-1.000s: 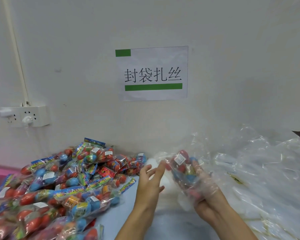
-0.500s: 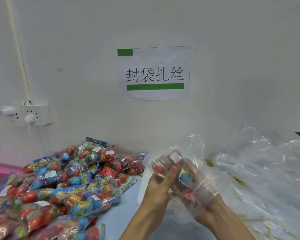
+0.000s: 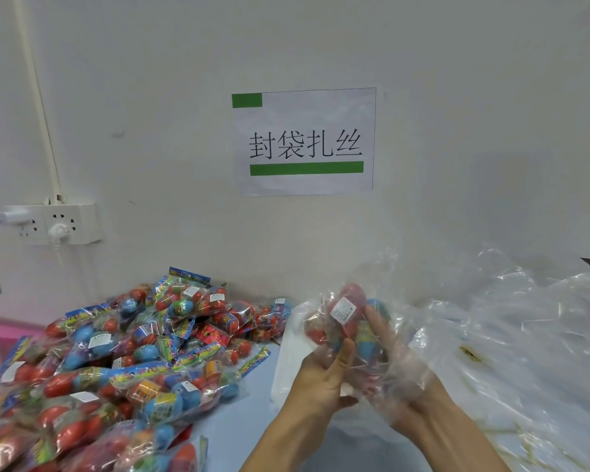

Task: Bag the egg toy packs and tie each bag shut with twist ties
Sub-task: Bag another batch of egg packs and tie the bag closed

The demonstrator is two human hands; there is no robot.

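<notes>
Glossy crinkled clear plastic bags, shiny-wrapped egg toy packs, matt paper sign.

A pack of red and blue eggs is held upright inside a clear bag, right of the heaped packs.

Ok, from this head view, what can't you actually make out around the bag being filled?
- Right hand: wrapped in the crinkled clear plastic bag, so its finger positions are blurred.
- Red-and-blue egg toy pack: its white label is too small to read.
- Twist ties: none identifiable; the heap of clear bags may cover them.
- Left hand: fingertips hidden behind the pack.
</notes>
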